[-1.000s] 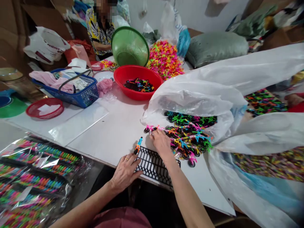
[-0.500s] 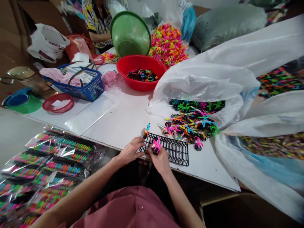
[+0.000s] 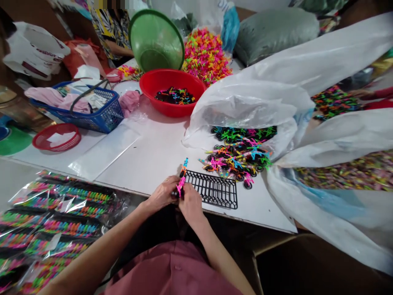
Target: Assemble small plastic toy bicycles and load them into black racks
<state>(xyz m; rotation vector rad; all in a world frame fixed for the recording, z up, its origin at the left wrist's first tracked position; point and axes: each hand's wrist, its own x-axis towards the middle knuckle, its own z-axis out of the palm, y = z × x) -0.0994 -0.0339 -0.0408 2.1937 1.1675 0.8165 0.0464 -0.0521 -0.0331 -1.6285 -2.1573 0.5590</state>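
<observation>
A pink toy bicycle (image 3: 181,186) with black wheels is held between my two hands at the left end of a black plastic rack (image 3: 216,191). My right hand (image 3: 190,203) grips it from the right, with fingers closed. My left hand (image 3: 164,191), a ring on one finger, is closed against its left side; its fingertips are partly hidden. Just beyond the fingers, a blue and orange toy bicycle (image 3: 184,164) stands at the rack's left corner. Behind the rack lies a heap of colourful toy bicycles (image 3: 236,157), spilling from a clear plastic bag (image 3: 245,96).
A red basin (image 3: 172,106) holds small dark parts; a green basin (image 3: 156,41) leans behind it. At left are a blue basket (image 3: 104,116) and a red basket (image 3: 58,143). Bagged toys (image 3: 55,229) lie below the table edge. Another person's arm (image 3: 367,94) shows at right.
My right hand has carried the pink bicycle left, from above the rack to its left end, where it meets my left hand. The view has shifted slightly, and an arm has appeared at right.
</observation>
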